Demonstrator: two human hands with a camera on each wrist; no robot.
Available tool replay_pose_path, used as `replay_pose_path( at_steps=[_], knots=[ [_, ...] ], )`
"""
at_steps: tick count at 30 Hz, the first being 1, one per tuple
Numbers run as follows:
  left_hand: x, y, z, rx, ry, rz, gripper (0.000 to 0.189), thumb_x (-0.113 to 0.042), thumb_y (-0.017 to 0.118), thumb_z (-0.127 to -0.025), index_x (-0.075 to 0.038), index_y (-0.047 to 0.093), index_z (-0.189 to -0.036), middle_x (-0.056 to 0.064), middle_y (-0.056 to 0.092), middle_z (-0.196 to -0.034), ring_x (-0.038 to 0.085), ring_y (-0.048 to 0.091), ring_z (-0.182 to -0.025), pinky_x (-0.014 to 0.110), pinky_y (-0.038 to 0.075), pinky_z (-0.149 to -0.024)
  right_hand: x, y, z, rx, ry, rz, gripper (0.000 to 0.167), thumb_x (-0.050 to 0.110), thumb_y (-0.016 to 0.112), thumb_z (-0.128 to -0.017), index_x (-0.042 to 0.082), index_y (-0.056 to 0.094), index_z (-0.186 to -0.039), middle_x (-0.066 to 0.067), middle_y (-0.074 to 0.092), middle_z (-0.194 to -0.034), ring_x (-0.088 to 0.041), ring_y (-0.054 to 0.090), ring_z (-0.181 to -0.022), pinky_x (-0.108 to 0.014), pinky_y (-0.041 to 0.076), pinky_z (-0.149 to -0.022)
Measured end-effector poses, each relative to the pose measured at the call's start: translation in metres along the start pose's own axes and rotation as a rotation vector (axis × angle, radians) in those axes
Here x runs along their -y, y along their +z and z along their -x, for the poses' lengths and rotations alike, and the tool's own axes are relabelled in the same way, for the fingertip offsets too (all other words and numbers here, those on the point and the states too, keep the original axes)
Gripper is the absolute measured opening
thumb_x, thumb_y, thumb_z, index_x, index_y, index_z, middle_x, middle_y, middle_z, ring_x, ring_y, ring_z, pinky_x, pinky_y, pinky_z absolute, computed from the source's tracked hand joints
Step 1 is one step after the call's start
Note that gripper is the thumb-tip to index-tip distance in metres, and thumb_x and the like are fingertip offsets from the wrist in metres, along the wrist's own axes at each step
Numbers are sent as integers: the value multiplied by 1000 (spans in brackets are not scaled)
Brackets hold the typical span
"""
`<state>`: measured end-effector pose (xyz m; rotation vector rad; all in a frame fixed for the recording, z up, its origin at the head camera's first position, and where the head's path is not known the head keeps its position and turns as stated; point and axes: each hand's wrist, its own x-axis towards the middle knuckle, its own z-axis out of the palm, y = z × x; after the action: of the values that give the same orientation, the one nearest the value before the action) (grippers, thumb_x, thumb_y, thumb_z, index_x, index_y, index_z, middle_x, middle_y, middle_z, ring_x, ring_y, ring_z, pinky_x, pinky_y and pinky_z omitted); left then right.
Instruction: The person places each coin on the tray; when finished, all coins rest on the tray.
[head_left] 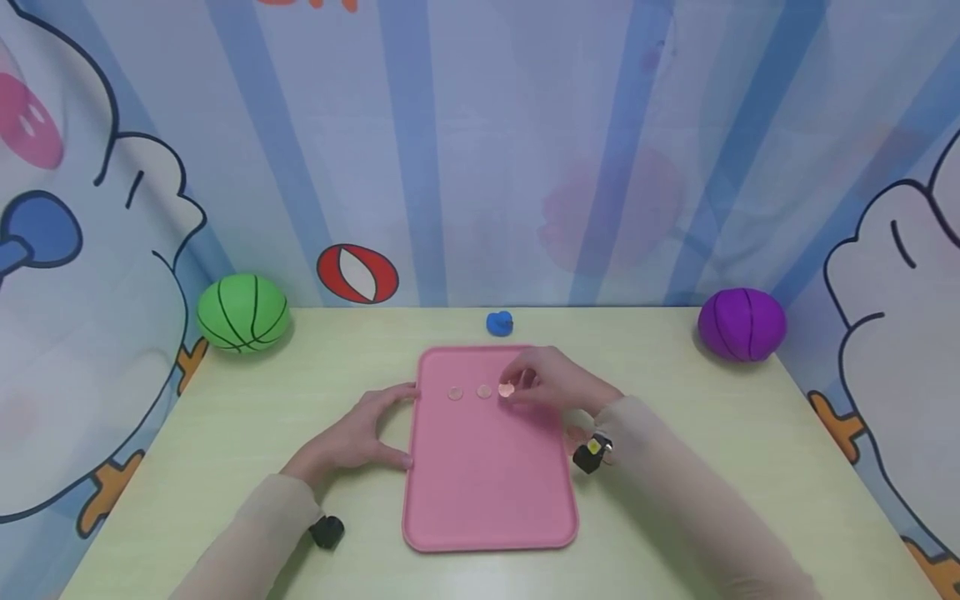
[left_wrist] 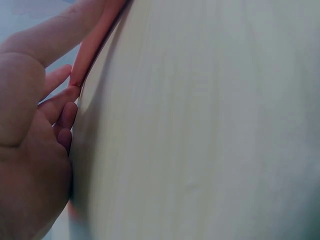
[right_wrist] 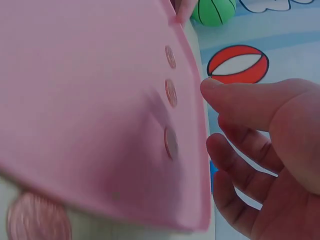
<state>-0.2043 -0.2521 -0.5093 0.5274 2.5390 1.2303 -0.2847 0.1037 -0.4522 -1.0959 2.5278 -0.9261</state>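
Sleeves (head_left: 697, 500) stretching nearest. Left hand (head_left: 356, 433) holding fingers spread, touching pink tray (head_left: 491, 492). Right hand (head_left: 553, 383) hovering, fingers curved, parted, beside rightmost of three coins (head_left: 484, 392) lying in row on tray.

Three coins (head_left: 484, 392) on the tray (head_left: 487, 483), duck (head_left: 498, 324) behind it, one ball (head_left: 243, 313) left, second ball (head_left: 742, 325) right
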Motion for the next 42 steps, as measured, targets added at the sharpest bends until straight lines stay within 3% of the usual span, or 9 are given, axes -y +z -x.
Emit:
replay_pose_path(
  at_steps=[7, 23, 30, 42],
  knots=[
    [1, 0, 0, -7, -1, -3, 106, -37, 99, -70, -27, 42, -160, 2, 34, -169, 37, 23, -156, 71, 19, -123, 13, 17, -17, 1, -57, 61, 22, 14, 81, -91, 7, 80, -112, 0, 75, -99, -9, 68, -86, -28, 59, -83],
    [1, 1, -1, -6, 23, 5, 103, -37, 98, -72, -25, 44, -159, 2, 35, -168, 38, 23, -155, 73, 18, -122, 34, 52, -35, 75, 28, 184, 17, 26, 81, -95, 19, 81, -110, 13, 70, -91, -6, 61, -84, -25, 54, -82],
    [0, 1, 0, -2, 13, 6, 105, -38, 98, -70, -26, 44, -159, 1, 35, -168, 36, 24, -155, 72, 19, -123, 37, 57, -36, 65, 21, 222, 8, 20, 81, -94, 20, 80, -102, 14, 70, -86, -6, 63, -82, -24, 55, -79],
    [-1, 0, 1, -3, 1, -1, 106, -38, 99, -69, -28, 44, -159, -1, 35, -168, 34, 24, -155, 70, 20, -124, 43, 61, -40, 36, 78, 225, 11, 23, 80, -95, 15, 79, -102, 10, 72, -91, -6, 63, -86, -26, 56, -84]
  ],
)
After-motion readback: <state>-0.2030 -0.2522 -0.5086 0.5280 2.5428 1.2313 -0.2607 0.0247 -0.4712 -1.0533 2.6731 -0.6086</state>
